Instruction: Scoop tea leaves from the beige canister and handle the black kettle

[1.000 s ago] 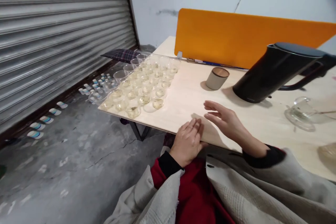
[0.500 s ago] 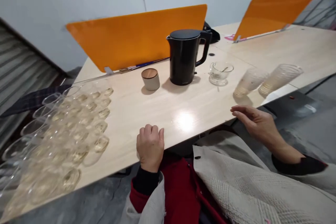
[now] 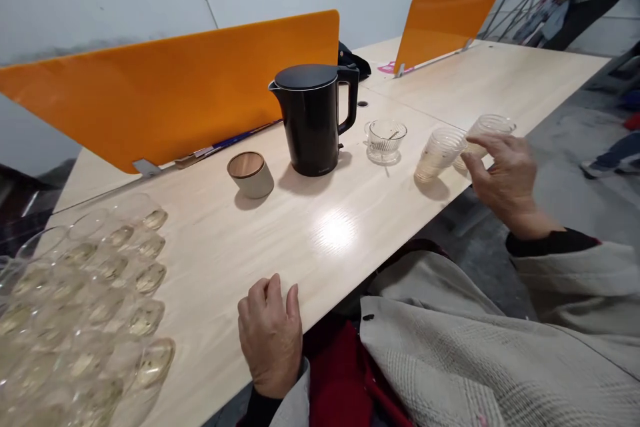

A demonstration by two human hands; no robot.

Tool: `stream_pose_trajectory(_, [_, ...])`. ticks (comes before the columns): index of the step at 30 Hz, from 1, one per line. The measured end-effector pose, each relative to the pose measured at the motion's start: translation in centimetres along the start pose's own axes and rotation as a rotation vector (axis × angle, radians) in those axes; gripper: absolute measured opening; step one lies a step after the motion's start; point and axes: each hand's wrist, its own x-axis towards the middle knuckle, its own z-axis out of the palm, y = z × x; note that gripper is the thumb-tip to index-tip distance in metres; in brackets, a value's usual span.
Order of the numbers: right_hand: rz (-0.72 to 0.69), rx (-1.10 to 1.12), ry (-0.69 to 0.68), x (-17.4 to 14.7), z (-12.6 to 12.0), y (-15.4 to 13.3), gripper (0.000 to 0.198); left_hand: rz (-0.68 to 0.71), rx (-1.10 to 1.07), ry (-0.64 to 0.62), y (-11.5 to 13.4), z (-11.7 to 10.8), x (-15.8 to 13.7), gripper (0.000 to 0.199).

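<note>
My left hand (image 3: 271, 335) rests at the near edge of the table, palm down, fingers loosely bent, thumb apart and nothing held. Farther right, my right hand (image 3: 505, 180) is raised beside two stacks of clear ribbed plastic cups. Its thumb and fingers are apart. The nearer cup stack (image 3: 437, 155) stands to the left of its fingertips; the other cup stack (image 3: 493, 125) is partly hidden behind this hand. Whether the fingers touch that farther stack cannot be made out. A ribbed glass cup (image 3: 387, 139) with a thin stirrer-like piece inside sits left of the stacks.
A black electric kettle (image 3: 313, 123) stands mid-table, beside a beige canister with a wooden top (image 3: 256, 180). Many clear cups with pale liquid (image 3: 150, 278) crowd the left side. Orange dividers (image 3: 200, 90) cross the table (image 3: 220, 240). People stand at the far right.
My right hand has risen from the table edge up to the plastic cups, its fingers spreading. The left hand's fingers have loosened a little. The view has turned right.
</note>
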Motion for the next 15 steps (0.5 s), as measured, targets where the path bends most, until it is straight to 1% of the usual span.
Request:
stream_pose_trajectory(2, [-0.043,-0.001,-0.046,0.7,0.8,0.4,0.032,0.017,-0.002,0.001,-0.1,-0.1,0.0,0.027])
stream_pose_trajectory(6, [-0.106,0.043,-0.100,1.6,2.2,1.5,0.017,0.053,-0.009,0.010,-0.5,-0.1,0.1,0.028])
stream_pose_trajectory(8, [-0.154,0.081,-0.118,2.1,2.7,2.2,0.015,0.057,-0.010,0.019,-0.5,-0.1,0.1,0.028])
stream_pose_trajectory(12, [-0.206,0.157,-0.182,2.8,3.0,2.8,0.013,0.046,-0.011,0.033,-0.5,-0.2,0.3,0.027])
stream_pose_trajectory(15, [-0.226,0.189,-0.195,2.7,2.6,2.1,0.017,0.064,0.006,0.041,-0.4,-0.3,0.4,0.027])
